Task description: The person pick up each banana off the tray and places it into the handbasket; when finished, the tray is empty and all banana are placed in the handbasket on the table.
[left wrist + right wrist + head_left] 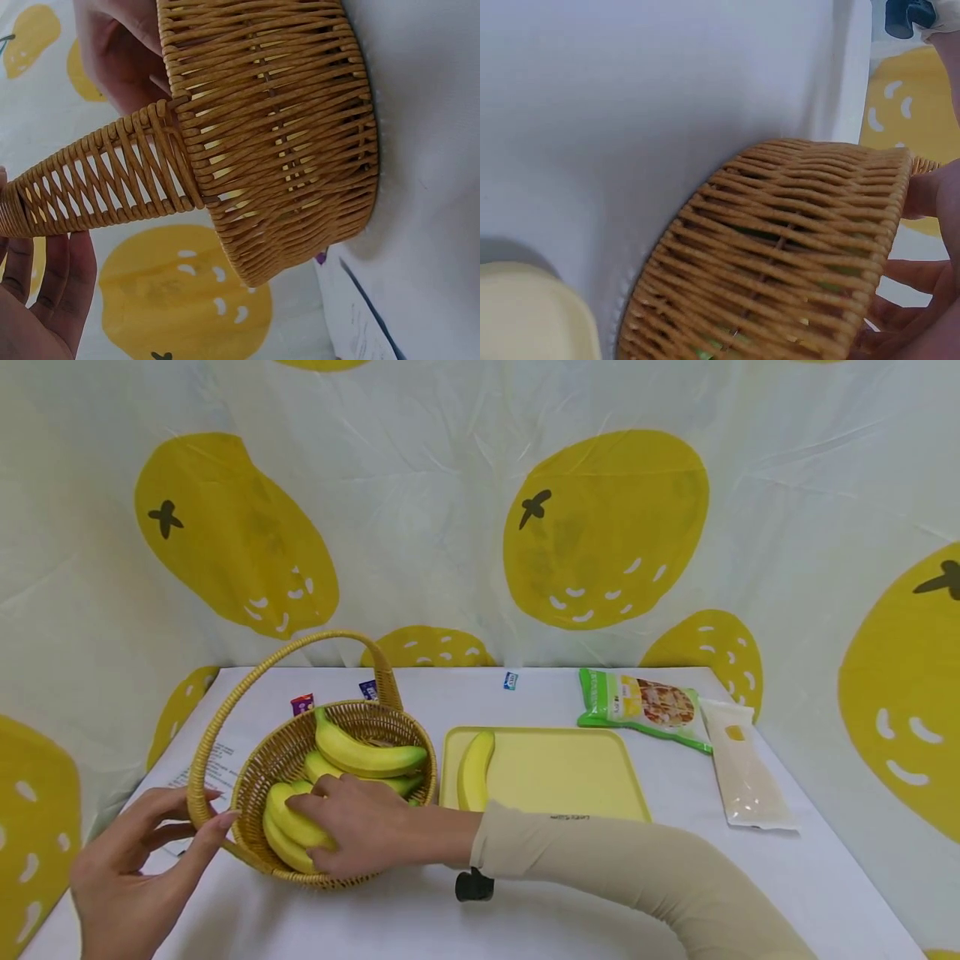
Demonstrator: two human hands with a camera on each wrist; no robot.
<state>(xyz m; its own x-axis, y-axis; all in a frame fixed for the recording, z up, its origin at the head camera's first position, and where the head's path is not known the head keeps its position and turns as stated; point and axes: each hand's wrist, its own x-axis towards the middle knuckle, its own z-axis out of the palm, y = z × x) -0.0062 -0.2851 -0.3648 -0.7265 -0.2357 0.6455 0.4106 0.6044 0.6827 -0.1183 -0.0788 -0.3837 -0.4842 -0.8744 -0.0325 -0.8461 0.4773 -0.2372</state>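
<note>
A woven wicker basket (258,770) with a tall arched handle (300,645) holds several yellow bananas (367,755) with green tips. At its left side, my left hand (138,868) grips the handle near the base, thumb on one side and fingers on the other. My right hand (365,827) reaches over the near rim into the basket, fingers curled over a banana (283,808) at the front left. Basket weave (780,232) hides most of that grasp in the right wrist view. One banana (474,770) lies on the left part of a pale yellow tray (562,768).
Behind the basket lie a red packet (302,704) and a dark blue packet (367,689). A small blue packet (511,681) sits near the back edge. Right of the tray are a green food bag (645,702) and a clear pale pack (746,768). Printed paper (213,768) lies left.
</note>
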